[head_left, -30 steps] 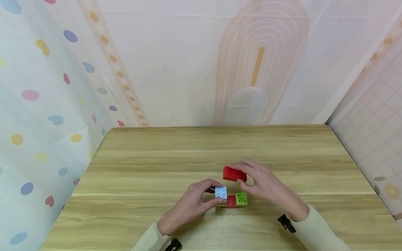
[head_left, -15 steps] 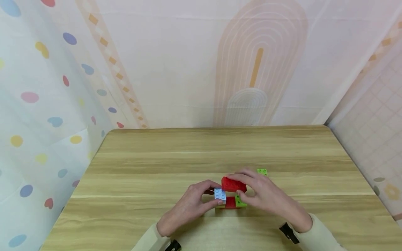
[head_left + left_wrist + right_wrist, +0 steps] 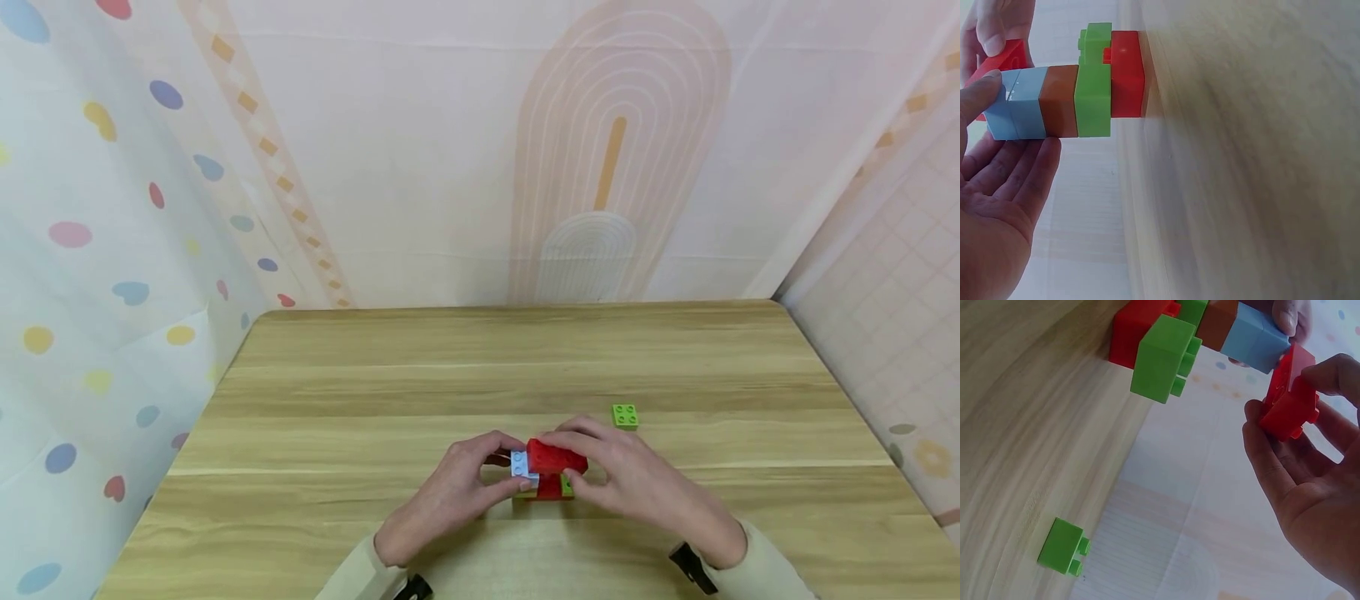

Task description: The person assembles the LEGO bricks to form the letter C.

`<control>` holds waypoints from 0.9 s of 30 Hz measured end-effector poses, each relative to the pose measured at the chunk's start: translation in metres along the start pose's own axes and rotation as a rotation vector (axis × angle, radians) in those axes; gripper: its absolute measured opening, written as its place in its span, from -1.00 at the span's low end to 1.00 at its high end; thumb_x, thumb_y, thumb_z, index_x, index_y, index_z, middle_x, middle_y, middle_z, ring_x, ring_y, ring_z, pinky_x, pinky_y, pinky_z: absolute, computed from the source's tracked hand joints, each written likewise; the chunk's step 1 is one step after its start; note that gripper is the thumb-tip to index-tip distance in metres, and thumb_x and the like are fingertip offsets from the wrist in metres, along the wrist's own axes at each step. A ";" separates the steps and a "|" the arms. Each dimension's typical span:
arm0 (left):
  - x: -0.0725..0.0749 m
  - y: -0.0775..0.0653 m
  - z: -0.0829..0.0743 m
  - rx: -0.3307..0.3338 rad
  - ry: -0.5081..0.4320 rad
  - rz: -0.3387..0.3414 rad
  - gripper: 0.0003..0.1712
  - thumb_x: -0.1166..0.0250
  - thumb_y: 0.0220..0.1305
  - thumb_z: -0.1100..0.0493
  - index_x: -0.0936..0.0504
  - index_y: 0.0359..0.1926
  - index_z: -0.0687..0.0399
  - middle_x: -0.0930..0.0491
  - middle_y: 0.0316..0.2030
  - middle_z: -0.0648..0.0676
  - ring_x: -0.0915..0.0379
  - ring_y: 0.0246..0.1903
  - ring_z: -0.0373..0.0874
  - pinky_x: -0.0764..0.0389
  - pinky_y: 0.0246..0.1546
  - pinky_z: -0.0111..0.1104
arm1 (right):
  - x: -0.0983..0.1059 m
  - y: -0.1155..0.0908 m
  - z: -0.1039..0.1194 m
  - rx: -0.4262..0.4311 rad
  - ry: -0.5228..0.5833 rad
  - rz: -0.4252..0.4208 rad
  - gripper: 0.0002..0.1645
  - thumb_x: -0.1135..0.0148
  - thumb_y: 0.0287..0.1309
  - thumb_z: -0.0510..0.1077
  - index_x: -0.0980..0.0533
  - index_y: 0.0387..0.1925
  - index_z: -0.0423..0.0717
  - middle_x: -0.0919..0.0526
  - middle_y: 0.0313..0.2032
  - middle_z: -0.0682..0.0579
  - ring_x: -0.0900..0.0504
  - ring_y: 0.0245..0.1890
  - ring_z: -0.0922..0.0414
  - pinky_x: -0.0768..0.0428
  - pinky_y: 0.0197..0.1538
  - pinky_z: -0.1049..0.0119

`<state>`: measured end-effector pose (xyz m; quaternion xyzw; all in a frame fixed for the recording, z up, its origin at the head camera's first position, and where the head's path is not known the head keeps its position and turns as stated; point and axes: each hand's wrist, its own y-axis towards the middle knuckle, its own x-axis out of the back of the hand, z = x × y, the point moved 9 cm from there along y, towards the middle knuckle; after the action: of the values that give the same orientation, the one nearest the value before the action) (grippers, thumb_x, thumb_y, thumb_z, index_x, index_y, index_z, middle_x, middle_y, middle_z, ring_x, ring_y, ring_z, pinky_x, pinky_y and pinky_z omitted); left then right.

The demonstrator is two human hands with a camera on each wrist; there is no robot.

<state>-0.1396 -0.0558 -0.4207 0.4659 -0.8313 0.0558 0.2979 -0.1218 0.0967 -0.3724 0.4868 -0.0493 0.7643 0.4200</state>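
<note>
Toward the table's near side stands a stack of toy building bricks. Its base is a long red brick, with a green brick, a brown brick and two light blue bricks piled on one end. Another green brick sits on the base's other end. My left hand pinches the light blue bricks between thumb and fingers. My right hand grips a loose red brick, tilted, its end right at the top light blue brick and overlapping it in the head view.
A loose green brick lies on the wooden table beyond the right hand. Patterned curtains hang behind the table and along both sides.
My right hand has brought the red brick down and toward me, onto the top of the blue pile. The loose green brick has come into sight behind it. My left hand stays put.
</note>
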 end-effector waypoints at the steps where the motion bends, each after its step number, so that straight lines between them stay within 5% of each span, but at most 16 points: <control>1: 0.000 0.000 0.000 0.000 -0.002 -0.001 -0.67 -0.47 0.33 0.16 -0.63 0.06 0.09 -0.74 -0.04 -0.02 -0.68 -0.08 -0.16 -0.70 0.02 -0.28 | -0.001 0.000 0.000 0.000 -0.007 0.006 -0.43 -0.37 0.16 -0.33 -0.60 0.23 -0.06 -0.63 0.07 0.08 -0.54 -0.20 0.28 -0.65 -0.32 0.40; 14: 0.000 0.001 0.001 0.028 -0.023 0.013 -0.68 -0.49 0.31 0.14 -0.66 0.03 0.08 -0.75 -0.05 -0.04 -0.69 -0.06 -0.16 -0.69 0.03 -0.30 | -0.001 0.002 0.010 0.076 -0.091 0.031 -0.46 -0.39 0.15 -0.31 -0.63 0.21 -0.07 -0.61 0.03 0.10 -0.54 -0.20 0.30 -0.58 -0.21 0.55; 27: 0.001 0.001 -0.003 -0.012 -0.034 0.014 -0.69 -0.49 0.31 0.17 -0.66 0.03 0.09 -0.75 -0.05 -0.02 -0.69 -0.07 -0.16 -0.70 0.04 -0.24 | 0.000 0.008 0.016 0.104 -0.191 0.057 -0.50 -0.42 0.12 -0.27 -0.67 0.15 -0.06 -0.61 -0.05 0.16 -0.53 -0.18 0.29 -0.60 -0.15 0.52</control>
<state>-0.1399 -0.0549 -0.4172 0.4590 -0.8398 0.0449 0.2864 -0.1161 0.0833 -0.3614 0.5770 -0.0632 0.7277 0.3655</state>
